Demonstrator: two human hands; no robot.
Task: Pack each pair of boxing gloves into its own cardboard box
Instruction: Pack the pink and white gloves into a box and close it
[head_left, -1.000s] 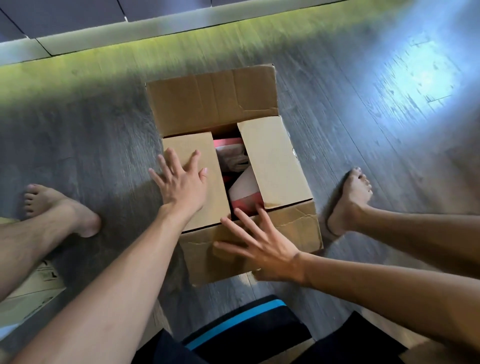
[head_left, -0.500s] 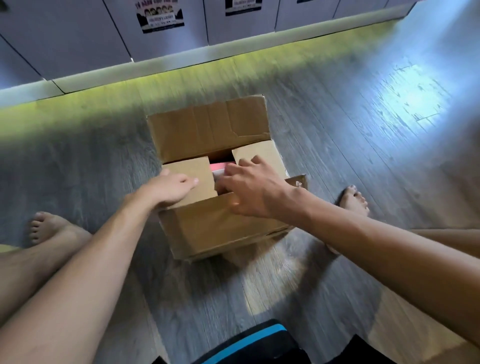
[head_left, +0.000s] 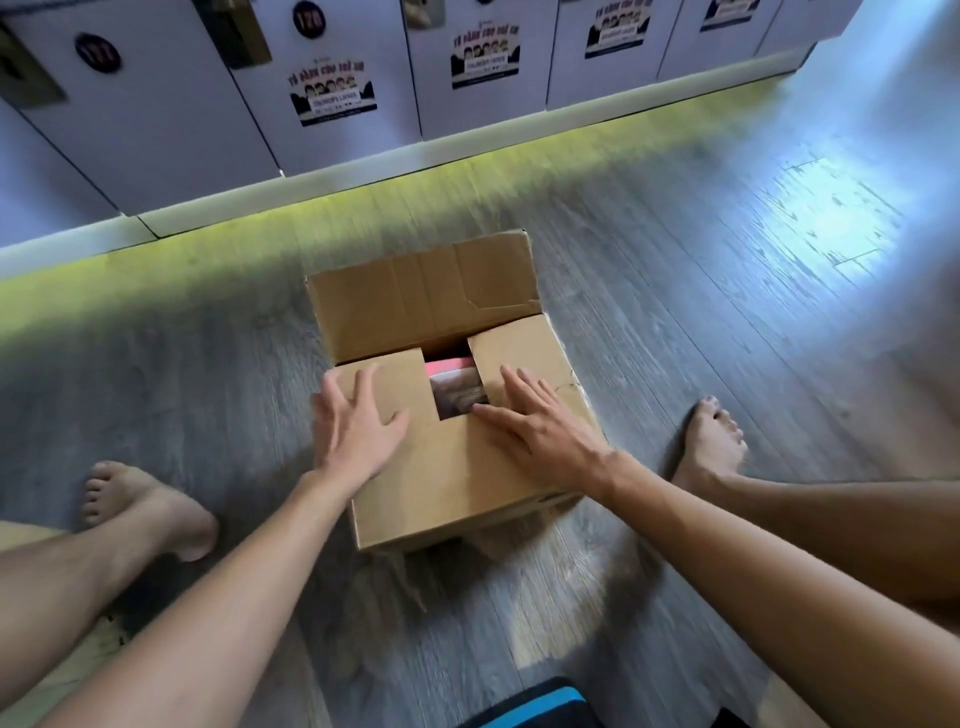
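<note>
Pressing flat with fingers spread, left hand and right hand pin the box flaps down; gloves show inside, in the gap between them; far flap stands raised just beyond both hands, lying crosswise, about equally near each.

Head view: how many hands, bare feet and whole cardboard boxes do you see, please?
Hands: 2 (left hand, right hand)
Bare feet: 2 (left foot, right foot)
Boxes: 1 (cardboard box)
Total: 5
</note>
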